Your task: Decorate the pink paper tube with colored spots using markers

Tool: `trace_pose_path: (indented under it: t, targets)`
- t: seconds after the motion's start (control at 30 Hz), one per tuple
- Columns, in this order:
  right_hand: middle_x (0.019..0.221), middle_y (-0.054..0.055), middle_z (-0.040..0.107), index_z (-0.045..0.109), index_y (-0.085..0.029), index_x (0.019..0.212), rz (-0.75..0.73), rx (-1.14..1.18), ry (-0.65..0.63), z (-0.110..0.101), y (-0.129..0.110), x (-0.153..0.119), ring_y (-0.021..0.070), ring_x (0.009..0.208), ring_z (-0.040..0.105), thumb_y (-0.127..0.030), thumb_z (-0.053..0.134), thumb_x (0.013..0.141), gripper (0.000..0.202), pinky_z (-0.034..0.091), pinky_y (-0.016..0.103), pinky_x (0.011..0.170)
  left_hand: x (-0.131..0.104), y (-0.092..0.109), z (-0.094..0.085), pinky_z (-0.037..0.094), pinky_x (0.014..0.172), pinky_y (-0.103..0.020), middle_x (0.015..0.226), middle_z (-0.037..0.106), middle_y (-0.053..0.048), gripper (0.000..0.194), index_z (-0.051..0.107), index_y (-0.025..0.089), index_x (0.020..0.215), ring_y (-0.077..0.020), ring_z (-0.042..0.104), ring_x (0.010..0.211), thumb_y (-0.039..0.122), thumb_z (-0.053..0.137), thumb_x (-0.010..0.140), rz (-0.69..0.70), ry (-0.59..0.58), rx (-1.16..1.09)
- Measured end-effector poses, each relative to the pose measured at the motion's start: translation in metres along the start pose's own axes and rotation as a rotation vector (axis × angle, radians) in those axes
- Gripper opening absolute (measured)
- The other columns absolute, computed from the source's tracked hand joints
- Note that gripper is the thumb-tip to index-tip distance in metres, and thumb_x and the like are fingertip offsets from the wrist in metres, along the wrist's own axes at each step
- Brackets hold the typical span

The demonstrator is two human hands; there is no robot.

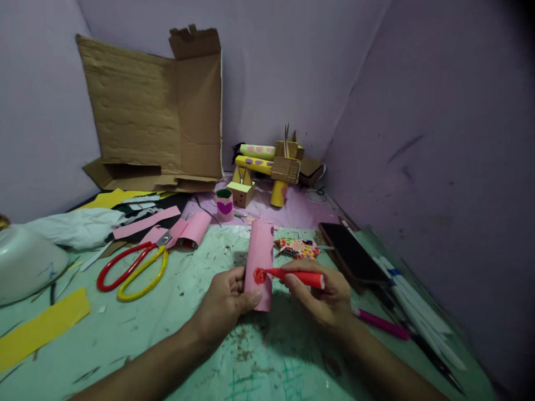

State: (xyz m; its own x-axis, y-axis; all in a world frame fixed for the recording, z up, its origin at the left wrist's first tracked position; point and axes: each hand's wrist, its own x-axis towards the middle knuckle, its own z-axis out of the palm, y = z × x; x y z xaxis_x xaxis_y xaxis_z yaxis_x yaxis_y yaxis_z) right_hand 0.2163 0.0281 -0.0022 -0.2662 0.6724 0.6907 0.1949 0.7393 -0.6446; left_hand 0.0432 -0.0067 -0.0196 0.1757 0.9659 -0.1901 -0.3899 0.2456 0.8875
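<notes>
Two hands meet at a pink tube (259, 262) that stands upright on the green mat (167, 340), near its middle. The left hand (223, 303) wraps the tube's lower part from the left, thumb pressed against its front, fingers closed round it. The right hand (324, 298) is clamped on a red marker (298, 277), which lies nearly level and points left; its tip touches the tube at a red blot (259, 275) partway up the front.

Left of the tube lie scissors (134, 267) with one red and one yellow handle, blades toward a second pink roll (193, 229) lying on its side. Farther left of the tube sit a white bowl (25, 262), crumpled white paper (79, 225) and a yellow strip (39, 328). Right of the tube are a patterned scrap (298, 248), a dark phone (351, 253) and, just beyond the right wrist, a pink pen (382, 323). Behind the tube stand a small pink cup (224, 204), a yellow box (241, 192) and a yellow spotted cardboard model (271, 164). Behind and left of the tube, a sheet of cardboard (154, 111) leans against the lilac wall (418, 111).
</notes>
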Motion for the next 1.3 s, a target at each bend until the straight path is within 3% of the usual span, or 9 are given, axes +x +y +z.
trace_pose_path:
  t: [0.23,0.77,1.3]
  targets:
    - [0.071,0.001,0.072,0.068,-0.020,0.086,-0.028,-0.024,-0.027,-0.0004,0.0006,0.0004,0.0139,0.059,0.067,-0.012,0.060,0.079,0.014,0.054,0.026,0.055,-0.0044,0.0064,0.0034,0.045,0.059,-0.020,0.074,0.070,-0.005,0.034,0.068,0.009,0.089,-0.0113,0.058,0.064,0.021,0.082,0.061,-0.014,0.033,0.011]
    - [0.071,0.001,0.073,0.067,-0.020,0.083,-0.049,-0.074,0.017,-0.0013,-0.0030,0.0015,0.0133,0.059,0.068,-0.012,0.060,0.079,0.012,0.056,0.025,0.056,-0.0038,0.0056,0.0033,0.046,0.061,-0.023,0.077,0.070,-0.006,0.040,0.067,0.007,0.092,-0.0122,0.059,0.066,0.021,0.082,0.058,-0.023,0.055,-0.013]
    - [0.070,0.001,0.072,0.066,-0.020,0.086,-0.096,-0.064,-0.095,0.0033,-0.0028,-0.0033,0.0131,0.059,0.067,-0.011,0.060,0.079,0.013,0.054,0.025,0.055,-0.0015,0.0015,0.0032,0.044,0.068,-0.029,0.077,0.068,-0.006,0.039,0.064,0.009,0.089,-0.0169,0.060,0.071,0.025,0.079,0.057,-0.008,0.042,0.032]
